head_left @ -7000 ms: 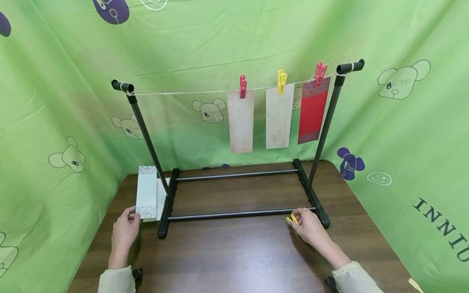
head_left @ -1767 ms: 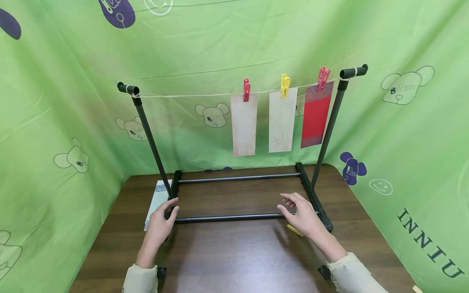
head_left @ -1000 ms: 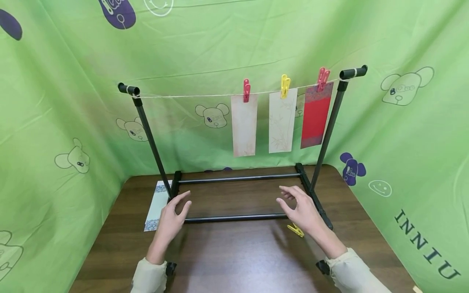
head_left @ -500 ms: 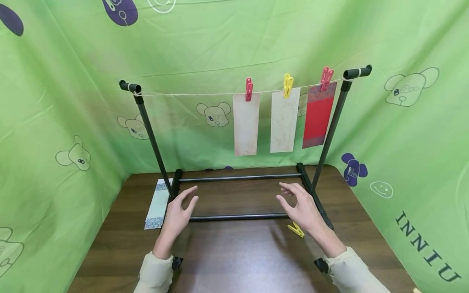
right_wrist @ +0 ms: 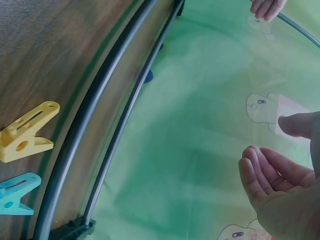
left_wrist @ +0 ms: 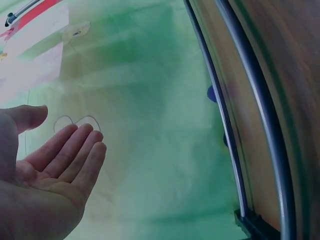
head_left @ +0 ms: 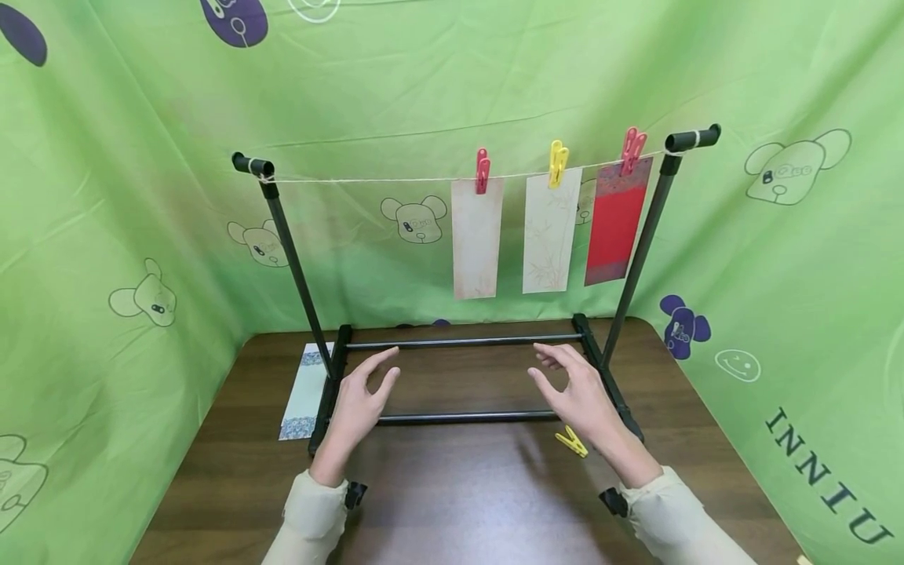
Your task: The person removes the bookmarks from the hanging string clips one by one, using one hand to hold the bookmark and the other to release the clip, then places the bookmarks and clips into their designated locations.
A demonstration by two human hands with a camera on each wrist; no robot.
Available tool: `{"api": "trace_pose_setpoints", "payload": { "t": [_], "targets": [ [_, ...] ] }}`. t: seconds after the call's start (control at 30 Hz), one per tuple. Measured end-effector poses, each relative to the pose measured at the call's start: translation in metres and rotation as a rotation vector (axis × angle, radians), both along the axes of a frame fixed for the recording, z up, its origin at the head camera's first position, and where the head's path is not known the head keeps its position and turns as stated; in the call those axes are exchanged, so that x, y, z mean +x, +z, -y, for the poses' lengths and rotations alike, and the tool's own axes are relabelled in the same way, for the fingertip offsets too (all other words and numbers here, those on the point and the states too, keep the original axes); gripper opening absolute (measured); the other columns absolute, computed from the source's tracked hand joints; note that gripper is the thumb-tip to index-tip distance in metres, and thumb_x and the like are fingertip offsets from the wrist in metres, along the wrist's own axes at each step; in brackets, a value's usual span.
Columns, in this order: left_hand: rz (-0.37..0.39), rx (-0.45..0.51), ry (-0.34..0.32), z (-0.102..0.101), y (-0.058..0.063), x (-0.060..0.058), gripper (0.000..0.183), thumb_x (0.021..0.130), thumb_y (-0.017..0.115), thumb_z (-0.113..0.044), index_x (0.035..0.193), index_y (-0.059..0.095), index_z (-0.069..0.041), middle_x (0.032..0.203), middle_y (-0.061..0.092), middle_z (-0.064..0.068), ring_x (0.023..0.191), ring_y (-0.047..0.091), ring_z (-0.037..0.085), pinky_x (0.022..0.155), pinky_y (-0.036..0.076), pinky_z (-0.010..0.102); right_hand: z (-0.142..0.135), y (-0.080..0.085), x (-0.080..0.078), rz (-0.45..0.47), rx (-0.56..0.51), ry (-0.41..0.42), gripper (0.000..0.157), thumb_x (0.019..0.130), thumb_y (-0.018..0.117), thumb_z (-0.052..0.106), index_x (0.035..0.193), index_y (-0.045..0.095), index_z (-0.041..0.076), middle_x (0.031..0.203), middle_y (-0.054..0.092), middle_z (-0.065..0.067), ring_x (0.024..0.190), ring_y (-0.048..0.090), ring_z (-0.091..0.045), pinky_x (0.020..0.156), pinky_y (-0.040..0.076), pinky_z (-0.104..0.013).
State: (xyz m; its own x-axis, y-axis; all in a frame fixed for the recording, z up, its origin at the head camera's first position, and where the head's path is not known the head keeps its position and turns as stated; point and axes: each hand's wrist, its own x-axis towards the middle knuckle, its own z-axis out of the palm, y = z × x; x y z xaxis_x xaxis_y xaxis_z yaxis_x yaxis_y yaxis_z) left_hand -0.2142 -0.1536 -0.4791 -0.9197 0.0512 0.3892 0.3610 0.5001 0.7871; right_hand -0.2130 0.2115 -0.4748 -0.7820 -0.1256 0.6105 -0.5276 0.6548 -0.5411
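Dark lettering [head_left: 813,470] "INNIU" on the green curtain [head_left: 763,275], right side.

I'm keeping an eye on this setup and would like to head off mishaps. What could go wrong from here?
The red card hangs from one pink clothespin, so a bump to the string might twist or loosen it.
The yellow clothespin on the table and the blue one lie near the right hand; a sleeve could sweep them aside.
The blue-patterned card lies close beside the rack's foot and might catch when lifted.
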Motion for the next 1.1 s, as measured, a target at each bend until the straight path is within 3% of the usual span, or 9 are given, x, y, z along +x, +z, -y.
{"api": "trace_pose_setpoints", "payload": {
  "t": [0.23, 0.4, 0.63, 1.1],
  "targets": [
    [-0.027, 0.015, -0.038, -0.01, 0.004, -0.006, 0.038, 0.107, 0.07, -0.02, 0.143, 0.069, -0.009, 0.142, 0.07, 0.006, 0.137, 0.063, 0.027, 0.117, 0.047, 0.047, 0.003, 0.004, -0.003, -0.032, -0.01, 0.037, 0.04, 0.091, 0.084, 0.004, 0.13, 0.072, 0.001, 0.11, 0.073, -0.008, 0.1, 0.069, -0.025, 0.089, 0.054, -0.044],
    [-0.03, 0.016, -0.047, -0.015, 0.009, -0.008, 0.038, 0.107, 0.07, -0.02, 0.144, 0.069, -0.015, 0.143, 0.07, 0.003, 0.134, 0.063, 0.028, 0.115, 0.049, 0.05, 0.004, 0.008, -0.007, -0.055, -0.002, 0.047, 0.039, 0.091, 0.084, 0.003, 0.129, 0.072, -0.001, 0.109, 0.073, -0.008, 0.1, 0.069, -0.025, 0.089, 0.053, -0.042],
    [-0.039, 0.012, -0.054, -0.019, 0.015, -0.011, 0.038, 0.108, 0.069, -0.023, 0.145, 0.068, -0.016, 0.144, 0.069, 0.003, 0.133, 0.064, 0.028, 0.114, 0.049, 0.05, 0.005, 0.014, -0.01, -0.096, -0.004, 0.064, 0.042, 0.089, 0.085, 0.002, 0.129, 0.073, 0.0, 0.107, 0.073, -0.009, 0.099, 0.069, -0.025, 0.09, 0.051, -0.031],
    [-0.082, 0.012, -0.096, -0.025, 0.026, -0.02, 0.039, 0.106, 0.071, -0.021, 0.145, 0.068, -0.014, 0.144, 0.07, 0.005, 0.13, 0.066, 0.034, 0.111, 0.051, 0.051, 0.011, 0.026, -0.017, -0.165, -0.041, 0.095, 0.042, 0.089, 0.084, 0.0, 0.13, 0.073, 0.0, 0.111, 0.074, -0.012, 0.103, 0.068, -0.027, 0.097, 0.046, -0.025]
  ]
}}
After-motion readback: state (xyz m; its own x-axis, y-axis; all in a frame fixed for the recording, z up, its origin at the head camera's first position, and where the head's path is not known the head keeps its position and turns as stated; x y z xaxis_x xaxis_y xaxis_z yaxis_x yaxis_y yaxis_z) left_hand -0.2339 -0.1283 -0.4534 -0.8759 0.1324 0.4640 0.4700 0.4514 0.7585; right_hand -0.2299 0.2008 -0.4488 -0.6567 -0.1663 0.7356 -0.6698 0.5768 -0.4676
